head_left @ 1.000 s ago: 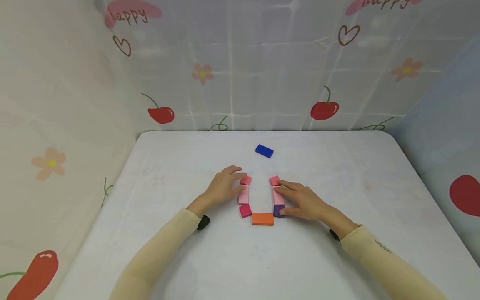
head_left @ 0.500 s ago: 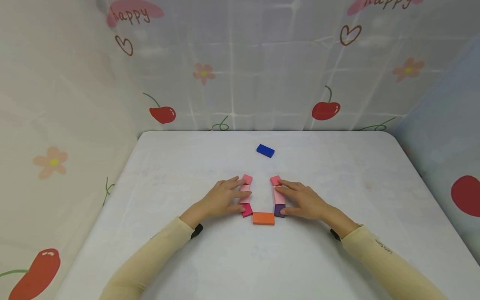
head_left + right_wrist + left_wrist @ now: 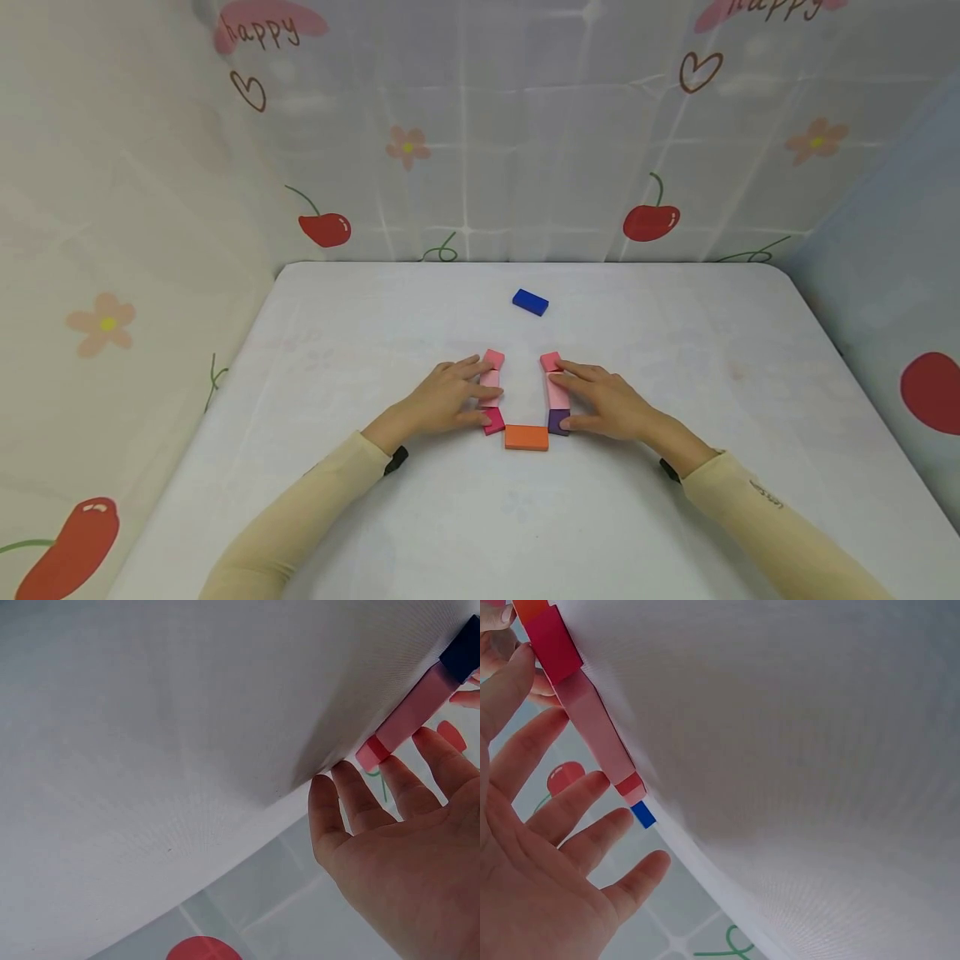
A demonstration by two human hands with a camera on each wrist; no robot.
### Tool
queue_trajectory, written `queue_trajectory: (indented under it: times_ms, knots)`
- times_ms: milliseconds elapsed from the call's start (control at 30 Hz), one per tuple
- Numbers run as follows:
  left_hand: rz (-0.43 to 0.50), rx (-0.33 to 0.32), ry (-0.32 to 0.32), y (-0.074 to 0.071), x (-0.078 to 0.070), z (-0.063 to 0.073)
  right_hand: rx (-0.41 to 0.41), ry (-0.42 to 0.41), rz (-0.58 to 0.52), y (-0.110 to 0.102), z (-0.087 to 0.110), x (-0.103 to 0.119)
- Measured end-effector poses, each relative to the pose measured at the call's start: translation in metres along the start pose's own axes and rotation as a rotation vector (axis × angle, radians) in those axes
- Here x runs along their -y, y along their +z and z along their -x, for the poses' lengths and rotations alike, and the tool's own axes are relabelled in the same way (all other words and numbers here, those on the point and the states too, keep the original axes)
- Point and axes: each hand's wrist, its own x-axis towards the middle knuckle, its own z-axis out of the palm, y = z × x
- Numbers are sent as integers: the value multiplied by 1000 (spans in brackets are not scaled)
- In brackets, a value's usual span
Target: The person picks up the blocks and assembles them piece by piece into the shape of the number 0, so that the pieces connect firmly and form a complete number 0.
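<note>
In the head view two short columns of blocks stand on the white table, joined at the near end by an orange block. My left hand touches the left column with spread fingers: thumb at the magenta block, others at the light pink block and small pink block. Spread likewise, my right hand touches the right column: thumb at the dark purple block, fingers at a light pink block and small pink block. Both wrist views show fingertips against block sides.
A blue block lies apart, beyond the two columns. The white table ends at the back against a patterned curtain. Curtains also hang at left and right.
My left hand has drawn slightly left and nearer, its thumb going from the light pink block to the magenta one. The small pink block at left has turned slightly. My right hand stays put.
</note>
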Motion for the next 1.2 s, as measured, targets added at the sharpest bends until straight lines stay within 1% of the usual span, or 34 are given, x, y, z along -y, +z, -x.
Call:
queue_trajectory:
  times_ms: [233,700,1000,1200]
  knots:
    - [9,1,-7,2,0,0,0,0,-1,0,0,0]
    - [10,7,-19,1,-1,0,8,3,-2,-1,-1,1]
    - [16,6,-25,3,0,1,16,8,16,-3,-1,3]
    - [22,12,-40,5,0,1,9,5,17,-2,0,4]
